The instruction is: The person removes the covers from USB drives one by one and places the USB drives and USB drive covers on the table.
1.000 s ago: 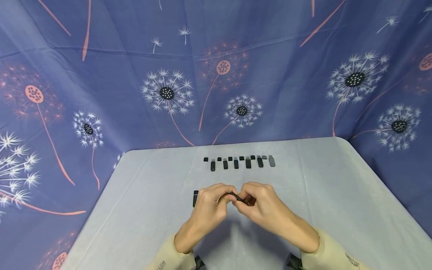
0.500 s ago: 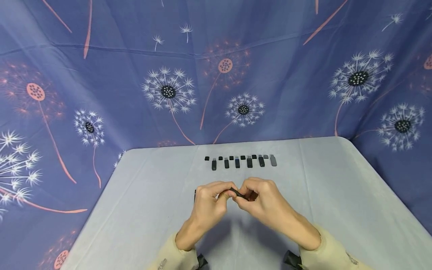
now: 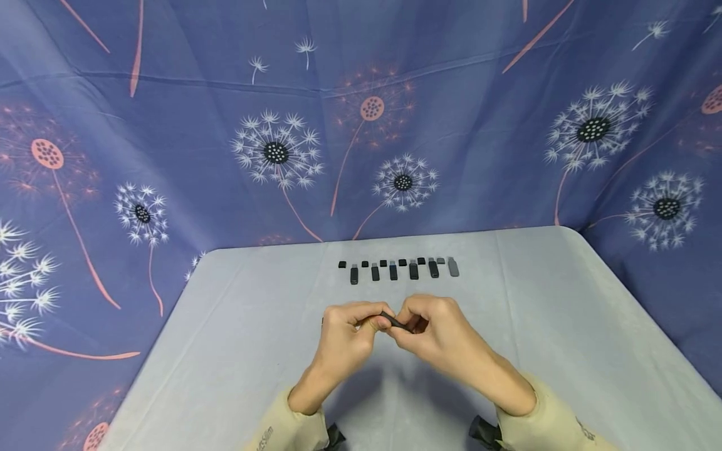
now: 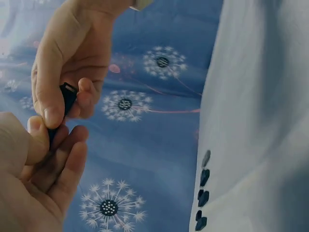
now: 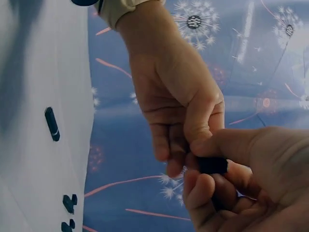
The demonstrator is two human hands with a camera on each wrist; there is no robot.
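A black USB flash drive [image 3: 397,321] is held above the table between both hands. My left hand [image 3: 345,335] pinches one end with thumb and fingers, and my right hand [image 3: 437,329] grips the other. The slotted end of the flash drive [image 4: 69,95] sticks out of the right hand in the left wrist view. In the right wrist view, its dark square-cut end [image 5: 213,165] shows between the left and right fingers; the middle is covered. Another black flash drive [image 5: 51,124] lies on the table, almost fully hidden behind the left hand in the head view.
Toward the back of the pale table [image 3: 254,300] lies a row of several uncapped flash drives [image 3: 413,270], with small caps [image 3: 402,262] beside them. At the right end is a grey drive [image 3: 454,267]. A blue dandelion-print cloth [image 3: 479,125] hangs behind.
Both hands have risen slightly, still gripping the flash drive between them. A bit more of the drive shows between the fingers. The left hand now hides the drive on the table behind it.
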